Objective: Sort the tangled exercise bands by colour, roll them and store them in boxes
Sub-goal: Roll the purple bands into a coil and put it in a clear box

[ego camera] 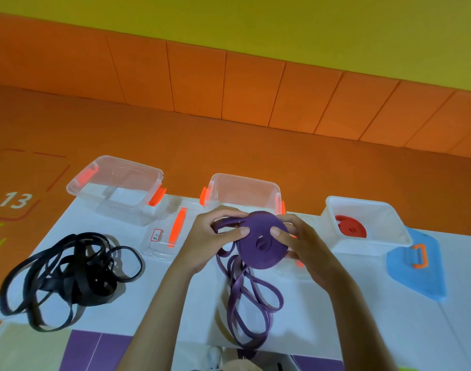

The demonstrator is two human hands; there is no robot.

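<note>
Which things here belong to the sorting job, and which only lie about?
Job: purple band in both hands; black bands; red roll in the white box; two clear boxes.
Lying about: blue lid; clear lid.

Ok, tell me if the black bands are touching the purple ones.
Apart. The head view shows the black bands heaped on the left, with bare white mat and the left forearm between them and the purple bands.
</note>
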